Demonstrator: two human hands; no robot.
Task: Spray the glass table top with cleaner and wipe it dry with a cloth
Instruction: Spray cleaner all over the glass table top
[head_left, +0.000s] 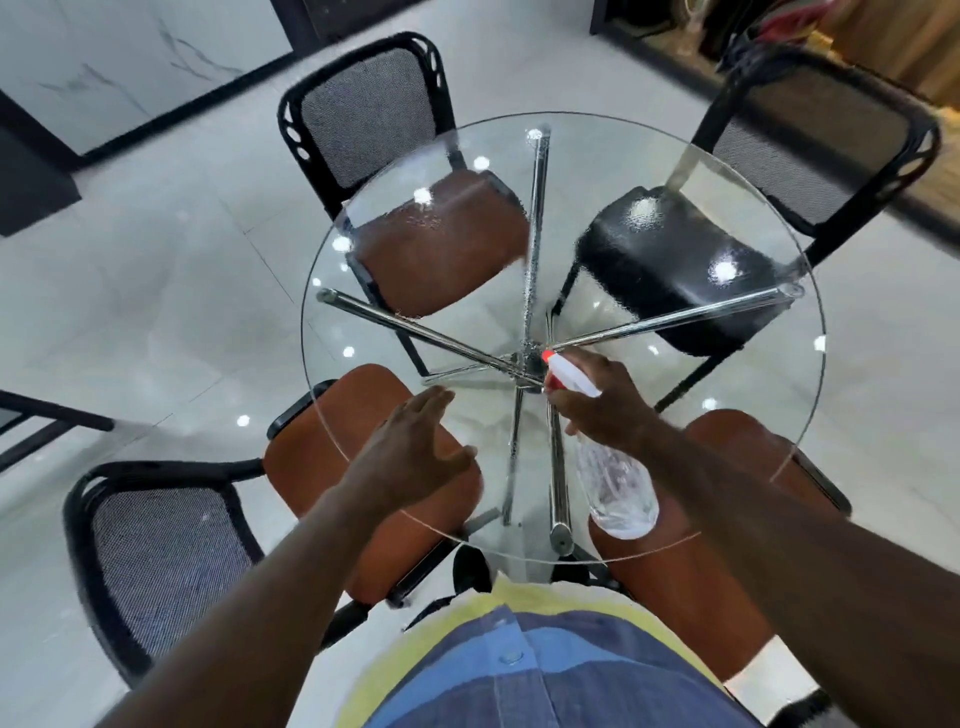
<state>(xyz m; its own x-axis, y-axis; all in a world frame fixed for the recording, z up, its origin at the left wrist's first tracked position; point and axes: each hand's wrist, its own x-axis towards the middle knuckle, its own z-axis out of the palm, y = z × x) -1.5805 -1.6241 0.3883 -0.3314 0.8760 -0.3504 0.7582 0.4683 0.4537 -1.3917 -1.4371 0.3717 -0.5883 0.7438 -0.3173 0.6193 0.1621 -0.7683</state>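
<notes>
Your shirt (545, 670), blue panels with a yellow edge, fills the bottom of the view. White tiled floor (156, 286) runs all around. Round glass table top (753, 415) sits dead centre, directly in front of you, on crossed chrome legs (535, 234) seen through the glass. Four mesh-backed chairs are tucked under it: brown-seat chair far left (441, 244), black-seat chair far right (670, 260), brown-seat chair near left (171, 561), and a fourth brown seat near right (727, 452), its back out of view. Spray droplets (426, 218) speckle the far half of the glass.

Your left hand (410, 447) is flat, palm down, fingers straight, holding nothing, over the near left part of the glass; can't tell if it touches. Your right hand (602, 400) is wrapped round the neck of a clear spray bottle (618, 483), held above the near right part of the top, body tilted back toward you. Its red-and-white nozzle (563, 371) points away from you, over the table centre.
</notes>
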